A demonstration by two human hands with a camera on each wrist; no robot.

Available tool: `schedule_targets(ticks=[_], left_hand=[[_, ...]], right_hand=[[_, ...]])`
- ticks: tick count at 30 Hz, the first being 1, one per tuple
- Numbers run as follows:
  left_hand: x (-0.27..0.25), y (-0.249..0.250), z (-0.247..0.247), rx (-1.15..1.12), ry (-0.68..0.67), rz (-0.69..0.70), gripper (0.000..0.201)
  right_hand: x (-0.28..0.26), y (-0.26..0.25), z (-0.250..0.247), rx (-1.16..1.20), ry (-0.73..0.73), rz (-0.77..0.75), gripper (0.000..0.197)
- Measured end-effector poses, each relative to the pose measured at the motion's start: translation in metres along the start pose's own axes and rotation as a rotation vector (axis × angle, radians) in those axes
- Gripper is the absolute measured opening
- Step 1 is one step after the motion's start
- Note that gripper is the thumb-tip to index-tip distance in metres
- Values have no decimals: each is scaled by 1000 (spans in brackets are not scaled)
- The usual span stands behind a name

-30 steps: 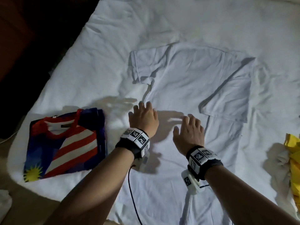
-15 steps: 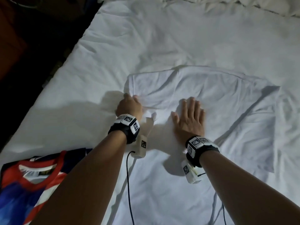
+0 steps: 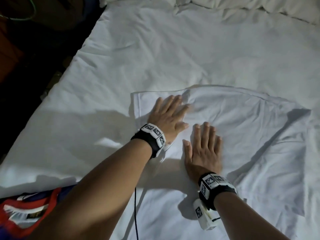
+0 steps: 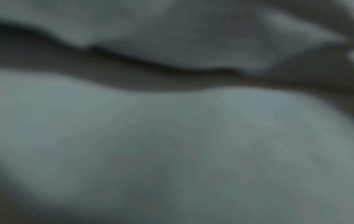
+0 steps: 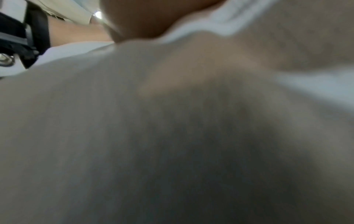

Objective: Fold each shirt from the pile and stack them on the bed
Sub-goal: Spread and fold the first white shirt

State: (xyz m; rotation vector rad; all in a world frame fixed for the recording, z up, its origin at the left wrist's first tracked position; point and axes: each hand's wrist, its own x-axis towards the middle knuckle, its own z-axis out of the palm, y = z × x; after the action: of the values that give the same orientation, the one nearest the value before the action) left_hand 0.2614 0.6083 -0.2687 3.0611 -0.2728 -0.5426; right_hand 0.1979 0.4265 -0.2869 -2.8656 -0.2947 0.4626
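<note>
A white shirt [image 3: 242, 129] lies spread on the white bed [image 3: 155, 54], its right sleeve folded inward. My left hand [image 3: 170, 112] lies flat with straight fingers on the shirt's left sleeve. Beside it, my right hand [image 3: 203, 146] presses flat on the shirt's body. A folded red, white and blue striped shirt [image 3: 19, 213] sits at the lower left edge of the bed. Both wrist views are blurred and filled with white cloth [image 4: 172, 144], which also covers the right wrist view [image 5: 172, 136].
White pillows [image 3: 242, 6] line the head of the bed at the top. The bed's left edge drops off to a dark floor [image 3: 34, 49]. A black cable [image 3: 136, 213] hangs from my left wrist.
My left hand has uncurled and slid up flat onto the left sleeve, which now lies smooth. My right hand stays flat on the shirt body. The view shifted toward the head of the bed.
</note>
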Motion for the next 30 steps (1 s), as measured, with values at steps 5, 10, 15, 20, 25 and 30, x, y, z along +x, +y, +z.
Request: schedule_targets(ticks=[5, 10, 15, 20, 25, 30], left_hand=[[2, -52, -1, -72, 38, -317, 61], [19, -16, -28, -46, 82, -197, 66], [9, 17, -18, 35, -91, 124, 64], [-24, -55, -6, 6, -55, -64, 63], [-66, -98, 4, -102, -4, -372, 64], [-82, -31, 12, -121, 113, -130, 70]], right_hand=[[-1, -1, 1, 7, -11, 4, 69], [3, 1, 6, 11, -55, 14, 69], [2, 1, 4, 12, -80, 7, 70], [1, 1, 0, 23, -109, 6, 68], [1, -1, -1, 10, -115, 5, 68], [-1, 0, 2, -24, -93, -3, 68]])
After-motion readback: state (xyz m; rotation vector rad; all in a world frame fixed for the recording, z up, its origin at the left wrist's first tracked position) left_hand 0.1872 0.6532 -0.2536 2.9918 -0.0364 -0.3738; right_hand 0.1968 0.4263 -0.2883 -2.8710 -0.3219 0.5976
